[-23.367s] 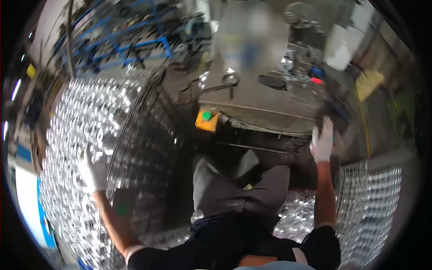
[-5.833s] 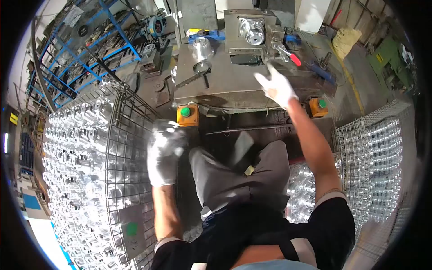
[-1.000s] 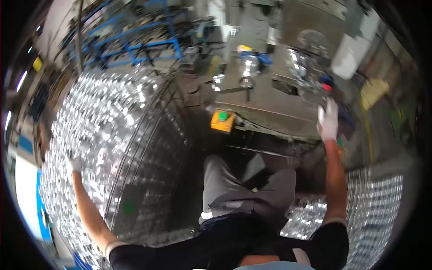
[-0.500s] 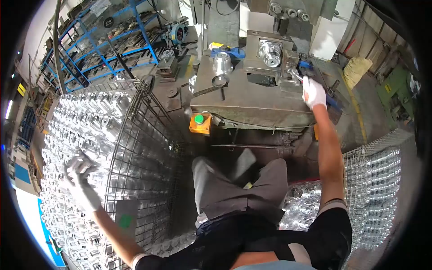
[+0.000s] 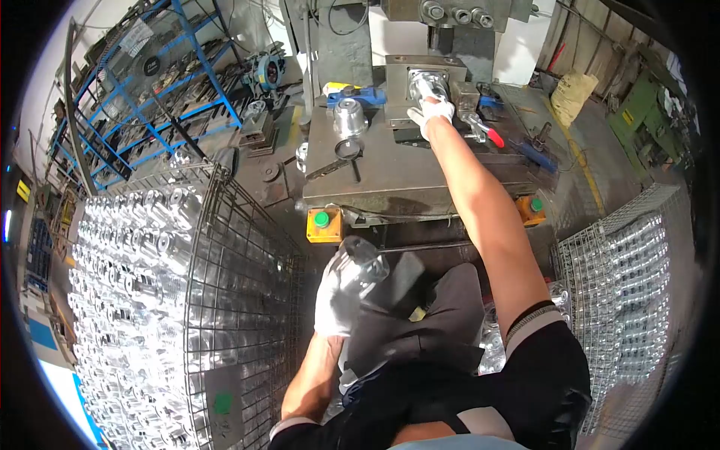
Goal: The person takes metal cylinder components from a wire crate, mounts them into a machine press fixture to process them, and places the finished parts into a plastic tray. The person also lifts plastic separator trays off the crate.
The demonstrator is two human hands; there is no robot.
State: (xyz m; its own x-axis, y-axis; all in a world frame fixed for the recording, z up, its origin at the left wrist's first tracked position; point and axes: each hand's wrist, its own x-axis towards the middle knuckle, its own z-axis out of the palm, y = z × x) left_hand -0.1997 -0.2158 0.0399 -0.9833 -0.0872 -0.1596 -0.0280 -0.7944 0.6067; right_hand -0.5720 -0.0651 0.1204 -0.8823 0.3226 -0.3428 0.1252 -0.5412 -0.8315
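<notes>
My left hand (image 5: 335,300), in a white glove, holds a shiny cup-shaped metal housing (image 5: 363,264) above my lap, slightly blurred. My gloved right hand (image 5: 433,118) reaches to the machine and has its fingers on a similar metal housing (image 5: 427,81) seated in the square steel fixture (image 5: 397,73); the fingertips are partly hidden against it. Just right of that hand lies a clamp lever with a red handle (image 5: 493,137). Another metal housing (image 5: 349,118) stands on the steel machine table (image 5: 390,166), behind a ring-shaped tool with a handle (image 5: 347,150).
At left, a wire cage (image 5: 225,277) holds stacked shiny housings; another wire cage (image 5: 581,277) stands at right. Green-button boxes (image 5: 324,225) sit at the table's front. Blue shelving (image 5: 199,64), a yellow sack (image 5: 574,97) and a blue-handled tool (image 5: 367,96) are farther back.
My left hand has come from the left cage to above my lap, carrying a housing. My right hand has left the clamp lever and moved left onto the housing in the fixture.
</notes>
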